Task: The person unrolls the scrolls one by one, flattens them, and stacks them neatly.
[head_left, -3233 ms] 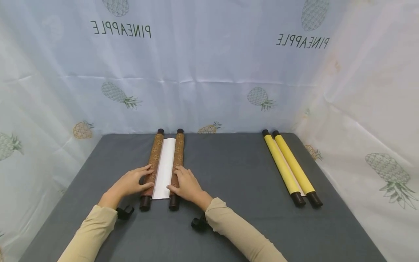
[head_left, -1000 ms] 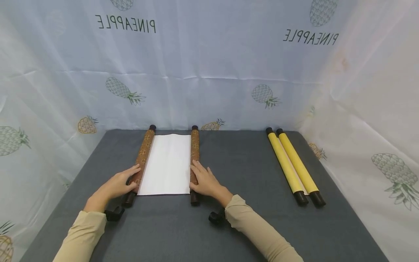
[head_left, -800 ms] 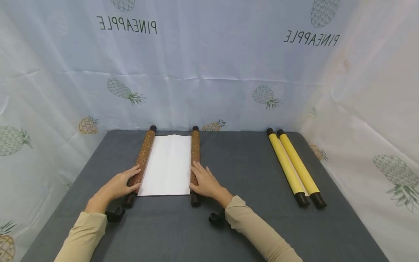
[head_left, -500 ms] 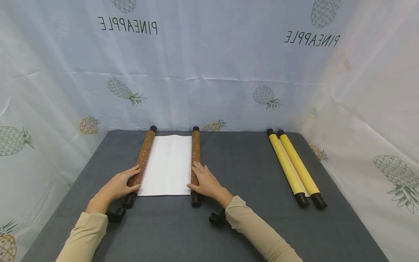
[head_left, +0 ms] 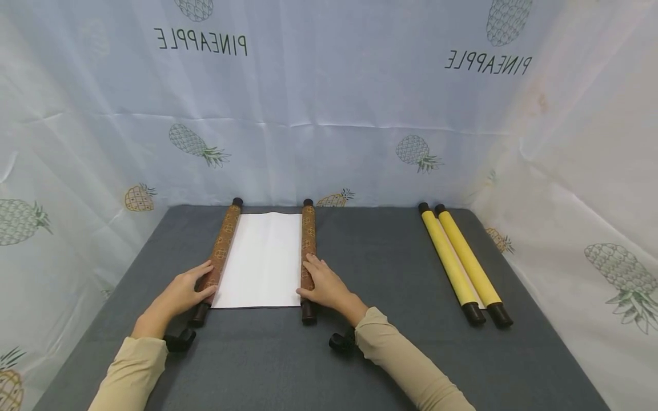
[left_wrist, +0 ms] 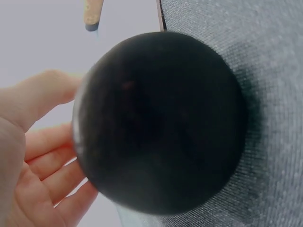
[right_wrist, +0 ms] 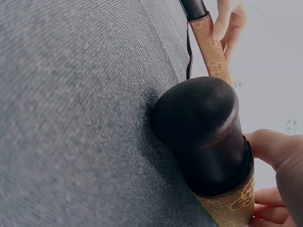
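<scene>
A hanging scroll with a brown, gold-patterned backing lies partly unrolled on the table, its blank white sheet (head_left: 262, 262) showing between two rolls. My left hand (head_left: 175, 299) grips the near part of the left roll (head_left: 224, 242), thumb on the inner side and fingers over the top. Around the right roll (head_left: 308, 231) my right hand (head_left: 329, 288) holds with thumb and fingers, also near the front. A black end knob (left_wrist: 161, 123) fills much of the left wrist view and hides part of that hand. The right roll's dark knob (right_wrist: 199, 113) shows in the right wrist view.
A second scroll with yellow rolls (head_left: 473, 262) lies at the table's right side, nearly closed up. Dark grey cloth covers the table (head_left: 370, 257). A white curtain printed with pineapples (head_left: 329, 114) stands behind and at both sides.
The two brown rolls have moved apart, left roll leftward and right roll rightward, baring much more white sheet. In the last half second the left roll shifts slightly further left. The yellow scroll stays put.
</scene>
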### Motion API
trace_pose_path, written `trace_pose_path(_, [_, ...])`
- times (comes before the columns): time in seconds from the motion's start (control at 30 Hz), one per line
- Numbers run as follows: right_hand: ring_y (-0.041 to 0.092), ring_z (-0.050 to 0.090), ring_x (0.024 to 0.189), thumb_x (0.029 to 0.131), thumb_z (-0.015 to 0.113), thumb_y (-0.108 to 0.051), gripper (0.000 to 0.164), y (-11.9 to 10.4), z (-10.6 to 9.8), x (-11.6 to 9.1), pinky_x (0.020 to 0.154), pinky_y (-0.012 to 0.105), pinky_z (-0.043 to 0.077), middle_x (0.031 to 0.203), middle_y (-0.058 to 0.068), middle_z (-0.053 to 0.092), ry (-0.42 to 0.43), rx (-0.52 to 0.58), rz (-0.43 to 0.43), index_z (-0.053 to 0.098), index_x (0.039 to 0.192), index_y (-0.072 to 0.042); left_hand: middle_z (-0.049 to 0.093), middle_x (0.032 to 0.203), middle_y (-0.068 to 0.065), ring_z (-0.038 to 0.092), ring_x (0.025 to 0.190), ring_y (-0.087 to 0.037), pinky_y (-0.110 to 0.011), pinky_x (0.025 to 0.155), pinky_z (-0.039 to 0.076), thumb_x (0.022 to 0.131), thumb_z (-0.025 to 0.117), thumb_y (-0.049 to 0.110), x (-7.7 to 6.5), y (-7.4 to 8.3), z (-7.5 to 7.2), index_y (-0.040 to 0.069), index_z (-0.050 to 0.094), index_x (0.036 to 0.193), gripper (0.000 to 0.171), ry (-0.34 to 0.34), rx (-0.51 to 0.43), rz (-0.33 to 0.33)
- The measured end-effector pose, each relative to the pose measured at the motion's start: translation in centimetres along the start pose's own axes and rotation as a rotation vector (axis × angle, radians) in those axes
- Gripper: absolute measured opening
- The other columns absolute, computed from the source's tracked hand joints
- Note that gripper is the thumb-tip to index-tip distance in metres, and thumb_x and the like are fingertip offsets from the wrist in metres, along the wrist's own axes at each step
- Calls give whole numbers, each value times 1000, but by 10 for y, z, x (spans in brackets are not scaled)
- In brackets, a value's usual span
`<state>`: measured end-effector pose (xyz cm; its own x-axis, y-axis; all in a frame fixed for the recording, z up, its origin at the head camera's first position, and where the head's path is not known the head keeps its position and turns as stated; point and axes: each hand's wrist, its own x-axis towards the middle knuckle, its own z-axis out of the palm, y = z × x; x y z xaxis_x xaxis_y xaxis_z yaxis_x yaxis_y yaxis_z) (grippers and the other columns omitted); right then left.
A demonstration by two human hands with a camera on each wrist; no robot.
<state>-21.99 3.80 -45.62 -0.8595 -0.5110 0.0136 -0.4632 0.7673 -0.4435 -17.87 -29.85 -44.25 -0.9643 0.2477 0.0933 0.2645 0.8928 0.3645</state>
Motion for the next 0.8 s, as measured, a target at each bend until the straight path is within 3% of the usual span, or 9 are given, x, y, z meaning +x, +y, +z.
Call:
trace_pose_path(0.33, [29,35,146,86,70,-37,69,1,0,-2,120,45,32,156,15,37,37,16,-3,46,140,-1,48,137,-37,49,122,-54,-62,96,45,79,77,21,-3,-4,-4,-15,51,129,67,-6,-4,-19])
trace_pose_path(0.8, [38,40,141,87,70,-32,65,4,-1,-6,113,51,40,155,16,37,73,70,6,47,139,-2,49,134,-39,49,121,-55,-64,95,45,83,72,23,-10,-12,-7,-13,49,132,65,-18,-14,-51])
